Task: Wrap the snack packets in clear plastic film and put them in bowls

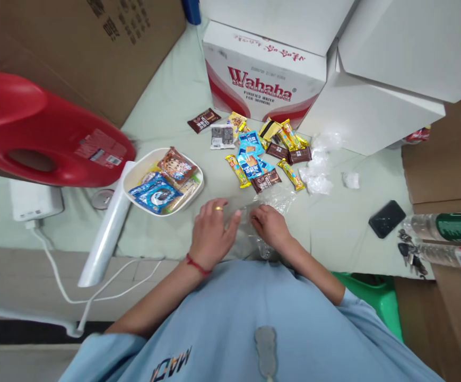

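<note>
A thin clear plastic bag (281, 200) lies at the table's near edge, between and beyond my hands. My right hand (270, 227) is closed, its fingers pinching the bag. To its left, my left hand (211, 233) rests palm down at the bag's left side, thumb apart from the fingers. Whether its fingertips touch the film I cannot tell. Just past my hands is a loose pile of wrapped snacks: blue packets (250, 165), brown packets (267, 181) and yellow sticks (291, 175). A white bowl (199, 192) holding several packaged snacks, among them a blue packet (156, 193), stands to the left.
Crumpled clear bags (318, 180) lie right of the pile. A white Wahaha carton (262, 85) stands behind. At left are a red jug (61, 132), a plastic film roll (109, 228) and a white cable (55, 265). A phone (387, 218), keys (412, 257) and bottles (449, 227) lie at right.
</note>
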`<state>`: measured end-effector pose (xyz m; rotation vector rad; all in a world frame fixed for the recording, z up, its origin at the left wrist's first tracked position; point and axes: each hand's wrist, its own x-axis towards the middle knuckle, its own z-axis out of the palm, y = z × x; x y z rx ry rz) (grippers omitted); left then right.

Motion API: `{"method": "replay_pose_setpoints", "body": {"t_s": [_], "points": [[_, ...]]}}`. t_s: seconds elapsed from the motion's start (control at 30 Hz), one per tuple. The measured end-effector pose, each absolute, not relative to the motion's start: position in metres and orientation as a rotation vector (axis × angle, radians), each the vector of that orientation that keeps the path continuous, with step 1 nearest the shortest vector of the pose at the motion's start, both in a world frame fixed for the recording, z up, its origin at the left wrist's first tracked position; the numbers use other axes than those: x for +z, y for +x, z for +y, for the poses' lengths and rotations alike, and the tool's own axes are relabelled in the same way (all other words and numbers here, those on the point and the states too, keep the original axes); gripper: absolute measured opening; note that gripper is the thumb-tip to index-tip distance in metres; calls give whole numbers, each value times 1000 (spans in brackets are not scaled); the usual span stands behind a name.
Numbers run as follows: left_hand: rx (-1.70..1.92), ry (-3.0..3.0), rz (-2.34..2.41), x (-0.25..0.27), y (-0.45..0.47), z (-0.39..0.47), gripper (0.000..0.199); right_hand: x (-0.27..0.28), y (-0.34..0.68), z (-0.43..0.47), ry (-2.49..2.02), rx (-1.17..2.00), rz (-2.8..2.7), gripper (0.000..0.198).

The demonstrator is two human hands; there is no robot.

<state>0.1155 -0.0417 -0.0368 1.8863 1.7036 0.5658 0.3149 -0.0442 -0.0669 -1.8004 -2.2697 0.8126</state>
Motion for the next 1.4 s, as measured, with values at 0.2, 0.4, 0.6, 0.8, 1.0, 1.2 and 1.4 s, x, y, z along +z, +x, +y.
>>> {"method": "replay_pose_setpoints", "body": {"t_s": [0.2, 0.4, 0.6, 0.8, 1.0, 1.2, 1.4], "points": [[450, 1593, 1470, -78, 142, -22, 23, -73, 326, -49, -1618, 843, -1985, 16], [536, 1291, 1308, -100, 125, -23, 16, -75, 353, -53, -1519, 1199, -1326, 21], [728, 1030, 1408, -106, 110, -27, 15, -76, 372, -54, -1475, 1395, -695, 30], [874, 926, 1517, -103, 96, -27, 39, -76, 371, -54, -1555, 1346, -611, 30], [833, 1568, 1494, -83, 104, -33, 62, -70, 358, -57, -1542, 1343, -813, 25], [704, 1831, 1407, -88, 133, -18, 45, -65, 356, -59, -1526, 1357, -916, 26], [793, 1619, 1500, -100, 129, -4, 31, -66, 383, -71, -1541, 1233, -833, 38]]}}
